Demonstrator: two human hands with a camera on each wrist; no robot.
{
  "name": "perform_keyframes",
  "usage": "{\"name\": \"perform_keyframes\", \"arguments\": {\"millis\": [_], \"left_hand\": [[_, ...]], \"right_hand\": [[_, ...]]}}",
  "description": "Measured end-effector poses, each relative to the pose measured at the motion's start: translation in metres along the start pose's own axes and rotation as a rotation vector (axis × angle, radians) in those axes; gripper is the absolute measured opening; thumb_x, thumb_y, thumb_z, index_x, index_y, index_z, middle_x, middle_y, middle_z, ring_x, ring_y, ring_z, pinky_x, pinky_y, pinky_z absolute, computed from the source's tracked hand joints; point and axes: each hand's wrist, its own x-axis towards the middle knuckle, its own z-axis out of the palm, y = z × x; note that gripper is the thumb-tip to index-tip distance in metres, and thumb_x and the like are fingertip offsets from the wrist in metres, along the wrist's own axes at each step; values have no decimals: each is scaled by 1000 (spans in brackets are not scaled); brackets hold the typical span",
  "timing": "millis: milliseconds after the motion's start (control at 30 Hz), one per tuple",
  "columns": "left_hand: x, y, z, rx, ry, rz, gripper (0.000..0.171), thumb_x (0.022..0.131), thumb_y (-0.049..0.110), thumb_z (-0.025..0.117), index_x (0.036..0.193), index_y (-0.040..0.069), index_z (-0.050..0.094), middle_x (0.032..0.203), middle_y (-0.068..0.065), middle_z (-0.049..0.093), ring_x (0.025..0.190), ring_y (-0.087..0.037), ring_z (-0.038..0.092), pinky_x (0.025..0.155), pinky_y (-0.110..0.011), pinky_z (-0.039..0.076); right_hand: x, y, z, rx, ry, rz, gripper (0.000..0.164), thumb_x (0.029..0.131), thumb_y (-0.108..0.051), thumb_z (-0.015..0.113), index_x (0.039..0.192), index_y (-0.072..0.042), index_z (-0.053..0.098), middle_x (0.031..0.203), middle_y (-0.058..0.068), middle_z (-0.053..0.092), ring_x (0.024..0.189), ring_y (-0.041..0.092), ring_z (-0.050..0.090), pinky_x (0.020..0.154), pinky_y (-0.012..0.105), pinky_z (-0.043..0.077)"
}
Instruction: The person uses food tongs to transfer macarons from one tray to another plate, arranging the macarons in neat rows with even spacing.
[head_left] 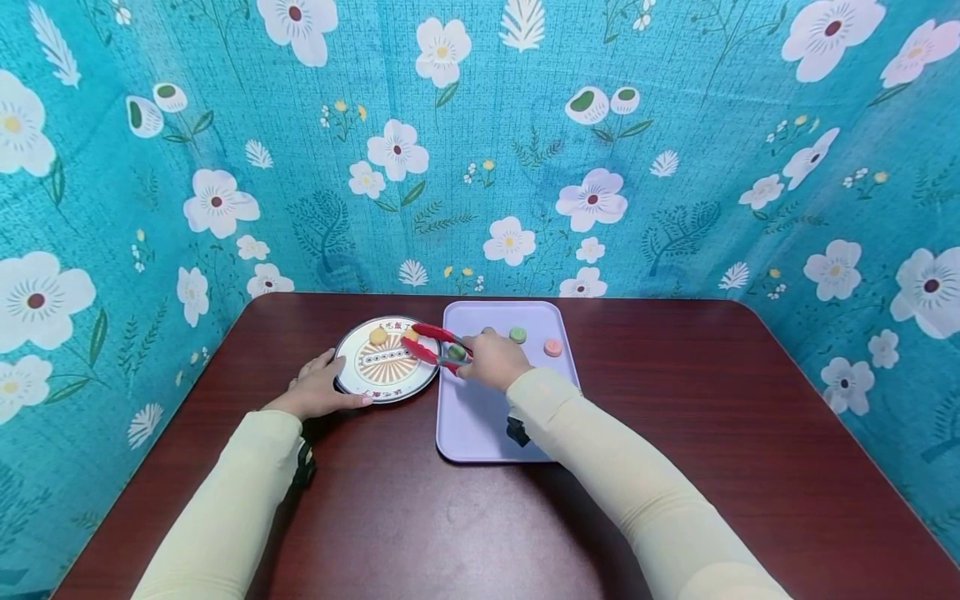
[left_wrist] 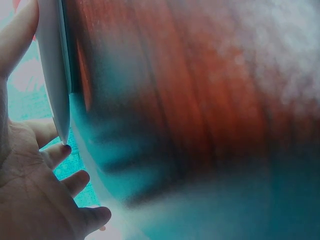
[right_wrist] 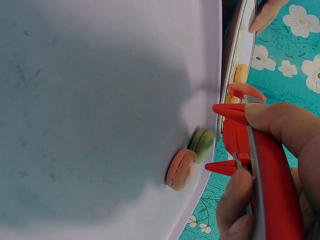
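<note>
My right hand (head_left: pixel 495 358) grips a pair of red tongs (right_wrist: pixel 275 185) above the left edge of the lilac tray (head_left: pixel 480 425). The tongs' tips reach over the white patterned plate (head_left: pixel 386 385), right at a yellow macaron (head_left: pixel 411 335). Another yellow macaron (head_left: pixel 378 336) lies to its left on the plate. A small green round thing (head_left: pixel 456 352) shows between the tongs' arms. With thumb and fingers around the rim, my left hand (head_left: pixel 318 390) holds the plate at its left side. On the tray lie a green macaron (right_wrist: pixel 202 145) and a pink macaron (right_wrist: pixel 181 169).
The dark brown wooden table (head_left: pixel 390 508) carries the plate and tray side by side near its back edge. Behind it hangs a teal floral cloth (head_left: pixel 465 167), which also covers both sides. A dark wrist device (head_left: pixel 517 430) sits under my right sleeve.
</note>
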Motion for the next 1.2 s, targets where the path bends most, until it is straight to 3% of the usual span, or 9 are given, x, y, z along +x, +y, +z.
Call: {"name": "perform_keyframes", "arguments": {"millis": [433, 1200], "left_hand": [[-1, 3, -1, -5, -4, -15, 117, 73, 65, 71, 152, -2, 17, 156, -27, 6, 139, -50, 5, 108, -70, 13], [-3, 5, -2, -6, -5, -8, 117, 73, 63, 72, 151, -4, 17, 156, -28, 7, 139, -50, 6, 108, -70, 13]], "right_hand": [[2, -4, -3, -23, -11, -9, 46, 85, -37, 71, 124, -12, 65, 96, 8, 59, 71, 19, 56, 60, 31, 48], [6, -8, -7, -12, -51, 27, 50, 84, -39, 72, 128, -14, 64, 96, 7, 58, 75, 21, 57, 63, 34, 49]]}}
